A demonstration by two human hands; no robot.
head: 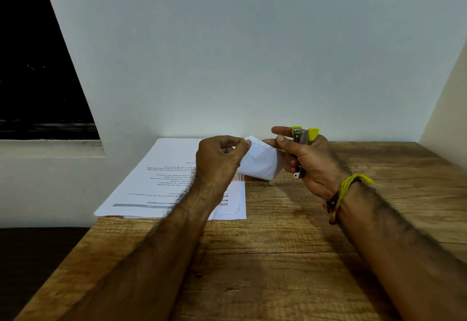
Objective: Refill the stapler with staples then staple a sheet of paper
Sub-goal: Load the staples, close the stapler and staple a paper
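A small yellow-green and metal stapler (302, 136) stands upright in my right hand (309, 161), whose fingers curl round it. Between both hands, above the table, is a small folded white paper (260, 160) with a row of staples along its top edge. My left hand (219, 160) pinches its left top corner. My right thumb and forefinger touch its right top corner. Part of the stapler is hidden inside my palm.
A stack of printed sheets (161, 184) lies on the wooden table (290, 257) at the back left, its corner overhanging the table's left edge. A white wall (240, 55) rises right behind the table. A dark window (32, 80) is at the left.
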